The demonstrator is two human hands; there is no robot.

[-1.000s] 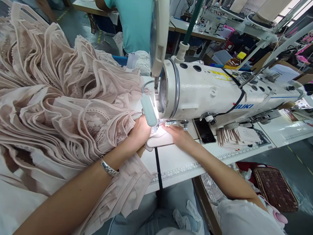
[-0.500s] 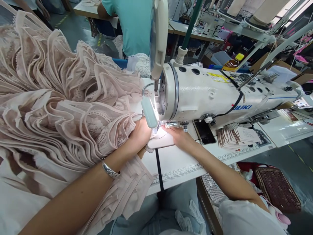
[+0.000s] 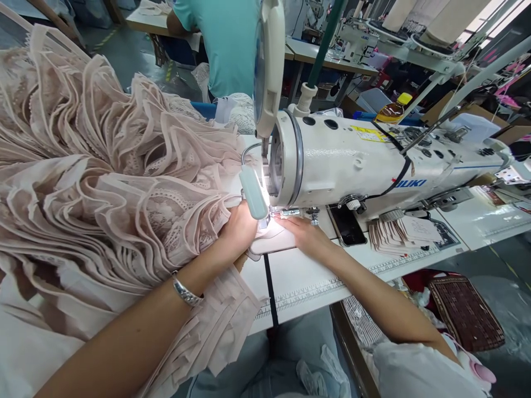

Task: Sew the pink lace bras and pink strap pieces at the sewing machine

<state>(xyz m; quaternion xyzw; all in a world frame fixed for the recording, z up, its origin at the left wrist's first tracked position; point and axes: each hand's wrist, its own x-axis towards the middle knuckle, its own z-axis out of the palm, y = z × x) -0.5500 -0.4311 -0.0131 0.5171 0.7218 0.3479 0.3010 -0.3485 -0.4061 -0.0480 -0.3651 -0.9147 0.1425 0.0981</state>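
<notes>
A white sewing machine (image 3: 357,163) stands on the white table (image 3: 307,276), its small lamp (image 3: 254,193) lighting the needle area. My left hand (image 3: 238,229) presses a pale pink fabric piece (image 3: 271,240) flat at the needle, fingers closed on its edge. My right hand (image 3: 305,232) lies on the same piece from the right, fingers stretched toward the presser foot. A silver bracelet (image 3: 186,292) circles my left wrist.
A big heap of pink lace garments (image 3: 103,182) fills the left side. A dark phone (image 3: 346,224) and a fan of paper tags (image 3: 398,232) lie right of the needle. A person in a teal shirt (image 3: 230,38) works behind. A woven basket (image 3: 467,312) sits on the floor.
Both hands stay at the needle with only tiny shifts. The camera has tilted slightly, so the scene sits a little lower and further right.
</notes>
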